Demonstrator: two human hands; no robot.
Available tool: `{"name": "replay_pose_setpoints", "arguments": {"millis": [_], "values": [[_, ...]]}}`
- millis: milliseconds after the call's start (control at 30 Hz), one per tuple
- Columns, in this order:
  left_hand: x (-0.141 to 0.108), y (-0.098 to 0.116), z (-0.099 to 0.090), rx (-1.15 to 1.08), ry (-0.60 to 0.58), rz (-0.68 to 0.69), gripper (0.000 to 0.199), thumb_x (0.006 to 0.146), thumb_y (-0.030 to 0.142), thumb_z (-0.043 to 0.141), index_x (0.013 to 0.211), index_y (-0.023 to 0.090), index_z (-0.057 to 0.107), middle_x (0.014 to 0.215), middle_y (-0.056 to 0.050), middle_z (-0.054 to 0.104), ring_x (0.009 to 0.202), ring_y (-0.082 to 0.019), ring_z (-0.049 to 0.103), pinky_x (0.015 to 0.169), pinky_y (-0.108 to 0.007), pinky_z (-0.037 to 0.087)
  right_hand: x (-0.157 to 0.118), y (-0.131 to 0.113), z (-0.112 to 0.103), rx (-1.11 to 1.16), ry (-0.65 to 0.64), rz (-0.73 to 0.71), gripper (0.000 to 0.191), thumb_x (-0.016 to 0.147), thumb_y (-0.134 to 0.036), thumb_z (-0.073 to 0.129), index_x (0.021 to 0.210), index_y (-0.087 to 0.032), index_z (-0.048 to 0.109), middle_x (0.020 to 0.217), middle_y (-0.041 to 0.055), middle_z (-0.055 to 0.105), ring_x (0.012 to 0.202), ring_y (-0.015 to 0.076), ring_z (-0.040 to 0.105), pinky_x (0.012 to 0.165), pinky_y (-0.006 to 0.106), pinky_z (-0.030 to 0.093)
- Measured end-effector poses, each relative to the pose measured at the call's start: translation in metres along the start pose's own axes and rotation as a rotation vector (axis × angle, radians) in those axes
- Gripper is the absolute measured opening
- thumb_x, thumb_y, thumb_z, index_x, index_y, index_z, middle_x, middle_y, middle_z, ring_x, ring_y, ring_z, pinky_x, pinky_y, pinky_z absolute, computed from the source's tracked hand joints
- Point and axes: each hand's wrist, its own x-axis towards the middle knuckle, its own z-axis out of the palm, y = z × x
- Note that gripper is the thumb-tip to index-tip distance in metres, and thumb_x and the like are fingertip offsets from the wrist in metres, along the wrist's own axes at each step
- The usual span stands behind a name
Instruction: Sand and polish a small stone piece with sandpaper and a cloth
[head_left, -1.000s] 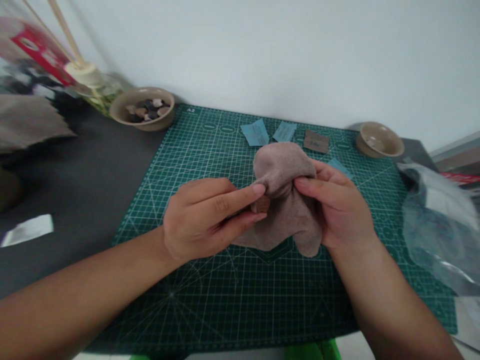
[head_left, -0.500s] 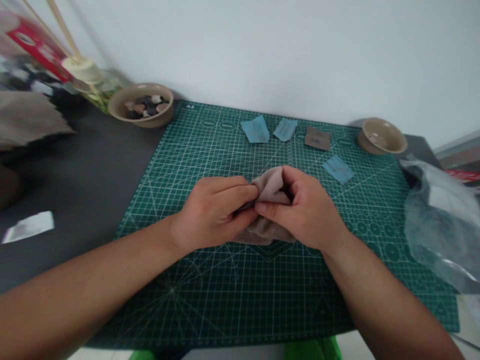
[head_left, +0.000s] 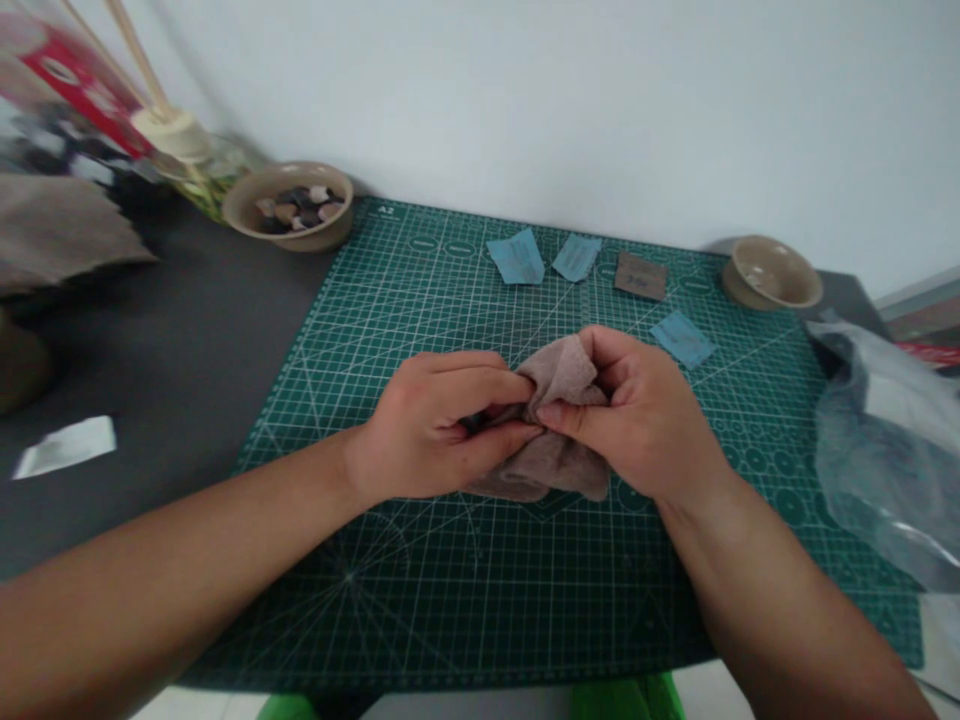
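A soft taupe cloth is bunched up in the middle of the cutting mat, and both hands pinch it. My left hand grips its left side, with something small and dark showing between the fingers, too small to name. My right hand holds the top fold between thumb and fingers. The fingertips of the two hands nearly meet over the fabric. Much of the cloth is hidden by them.
The green cutting mat holds blue sandpaper pieces and a brown square. Behind it are a pebble-filled bowl and a beige bowl. A plastic bag lies at the right.
Over the last second my hands have come together and the cloth has been folded into a tighter bunch. The small brown piece seen earlier at my left fingertips no longer shows.
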Motion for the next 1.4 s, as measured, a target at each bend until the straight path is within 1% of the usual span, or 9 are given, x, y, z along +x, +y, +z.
{"name": "replay_pose_setpoints", "arguments": {"millis": [167,300,467,567,667,933,1067,1200,1400], "values": [[0.0,0.0,-0.003,-0.069,0.033,-0.033,0.009,0.09,0.024,0.073,0.096,0.019,0.067,0.079,-0.001,0.069,0.066,-0.011,0.064,0.06,-0.02,0.051,-0.002,0.003,-0.004,0.076,0.028,-0.022,0.018,0.076,-0.008,0.068,0.081,-0.021,0.056,0.077,-0.0021,0.065,0.069,0.0141,0.06,0.061,0.027,0.048],[0.002,0.002,-0.004,-0.094,0.045,-0.068,0.008,0.089,0.026,0.074,0.092,0.022,0.067,0.076,-0.001,0.068,0.063,-0.012,0.063,0.056,-0.021,0.049,0.001,0.005,-0.007,0.281,-0.071,0.027,0.028,0.076,-0.013,0.075,0.096,-0.024,0.058,0.083,-0.0037,0.068,0.071,0.0146,0.065,0.062,0.027,0.052],[0.002,0.002,0.0,-0.027,-0.002,-0.026,0.014,0.093,0.029,0.068,0.082,0.023,0.061,0.066,0.001,0.062,0.056,-0.011,0.058,0.05,-0.023,0.044,0.006,0.004,-0.003,0.163,-0.096,0.102,0.043,0.064,-0.021,0.088,0.096,-0.022,0.059,0.081,-0.0028,0.069,0.069,0.015,0.063,0.059,0.027,0.051],[0.002,0.002,0.002,0.015,-0.034,-0.01,0.022,0.094,0.029,0.065,0.075,0.021,0.056,0.06,0.003,0.056,0.051,-0.01,0.052,0.047,-0.023,0.04,0.006,0.002,0.001,0.077,-0.085,0.073,0.037,0.064,-0.021,0.089,0.086,-0.019,0.059,0.073,-0.0044,0.064,0.065,0.0122,0.057,0.056,0.025,0.047],[0.001,0.001,0.002,0.009,-0.033,-0.024,0.024,0.093,0.033,0.066,0.075,0.021,0.056,0.06,0.003,0.056,0.051,-0.01,0.051,0.047,-0.023,0.04,0.004,-0.001,0.003,0.044,-0.074,0.024,0.03,0.068,-0.02,0.085,0.082,-0.018,0.059,0.073,-0.0037,0.065,0.066,0.0125,0.058,0.059,0.025,0.048],[0.002,0.0,0.0,-0.149,0.04,-0.071,0.012,0.09,0.03,0.074,0.096,0.021,0.07,0.074,0.001,0.07,0.06,-0.01,0.063,0.053,-0.021,0.048,0.0,0.0,-0.003,0.009,0.016,-0.115,0.011,0.081,-0.015,0.072,0.09,-0.021,0.069,0.085,-0.002,0.072,0.078,0.0157,0.066,0.072,0.029,0.052],[0.002,-0.004,0.0,-0.185,0.081,-0.103,0.014,0.089,0.026,0.075,0.102,0.023,0.073,0.071,0.001,0.067,0.059,-0.011,0.061,0.054,-0.022,0.049,0.002,0.006,-0.006,0.101,-0.021,-0.076,0.016,0.083,-0.015,0.071,0.097,-0.022,0.07,0.091,-0.0009,0.072,0.085,0.0175,0.067,0.076,0.03,0.053],[0.002,-0.006,-0.001,-0.22,0.126,-0.112,0.018,0.087,0.028,0.077,0.104,0.021,0.074,0.072,0.001,0.067,0.059,-0.01,0.06,0.054,-0.022,0.048,0.003,0.009,-0.008,0.26,-0.067,0.009,0.013,0.087,-0.026,0.071,0.099,-0.023,0.069,0.088,0.0006,0.07,0.081,0.0183,0.066,0.073,0.031,0.054],[0.002,-0.005,-0.001,-0.193,0.103,-0.131,0.018,0.088,0.028,0.075,0.105,0.021,0.074,0.076,0.0,0.069,0.062,-0.011,0.063,0.055,-0.021,0.049,0.003,0.009,-0.008,0.286,-0.052,-0.012,0.015,0.09,-0.036,0.069,0.094,-0.022,0.069,0.085,0.0011,0.068,0.082,0.0189,0.065,0.074,0.031,0.053]]}}
